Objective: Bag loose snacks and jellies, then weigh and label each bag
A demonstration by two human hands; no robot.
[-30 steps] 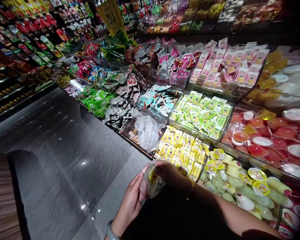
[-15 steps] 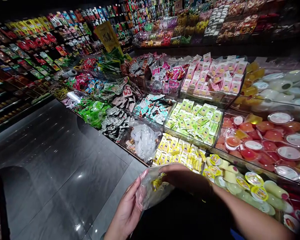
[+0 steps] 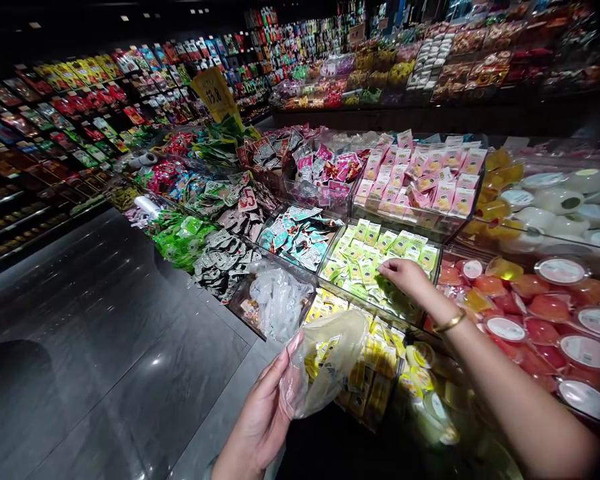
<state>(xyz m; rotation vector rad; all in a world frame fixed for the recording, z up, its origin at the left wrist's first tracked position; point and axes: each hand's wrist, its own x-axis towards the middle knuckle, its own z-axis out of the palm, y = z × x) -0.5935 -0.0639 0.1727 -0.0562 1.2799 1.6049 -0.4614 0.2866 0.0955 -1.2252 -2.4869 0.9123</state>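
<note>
My left hand (image 3: 266,410) is closed on the edge of a clear plastic bag (image 3: 325,373). Inside the bag, yellow shows through the film near my fingers; the bin of yellow packets (image 3: 365,390) lies behind and below it. My right hand (image 3: 405,275), with a gold bangle (image 3: 449,323) at the wrist, is over the bin of small green packets (image 3: 363,250). Its fingers are drawn together at the tips, close to the packets. Whether a packet is between them I cannot make out.
Left of the yellow packets, crumpled plastic bags (image 3: 277,300) fill a bin. Red jelly cups (image 3: 535,320) stand to the right, pink packets (image 3: 430,173) behind. A yellow price sign (image 3: 214,93) rises over the bins. Grey floor (image 3: 110,347) runs along the left.
My right hand has left the bag and moved up and forward to the green packets. My left hand still holds the bag, which now hangs wider open. The view has tilted up.
</note>
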